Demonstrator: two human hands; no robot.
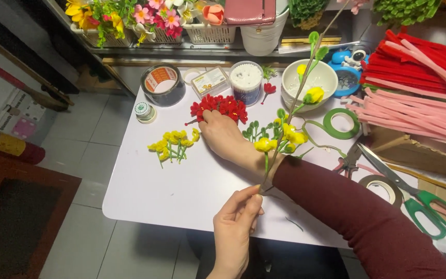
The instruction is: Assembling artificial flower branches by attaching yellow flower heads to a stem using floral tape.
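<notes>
Head view only: white table fills the centre of the frame, grey tiled floor to the left. Left hand at bottom centre, fingers pinched shut on the lower end of a long thin flower stem that slants up toward the top right; yellow blossoms and green buds sit along it, one yellow blossom just above the pinch. Right hand in the centre, dark red sleeve running to the lower right, palm down, fingers reaching into the pile of red flowers and touching it; can't tell whether the fingers have closed on one. Small bunch of yellow flowers lies left of the right hand, apart from it. Upper centre: roll of tape, round tub of white bits, white bowl. Green tape ring right of centre. Green-handled scissors at lower right, next to a brown tape roll. Red and pink pipe cleaners stacked at upper right. Baskets of mixed flowers along the top left edge.
</notes>
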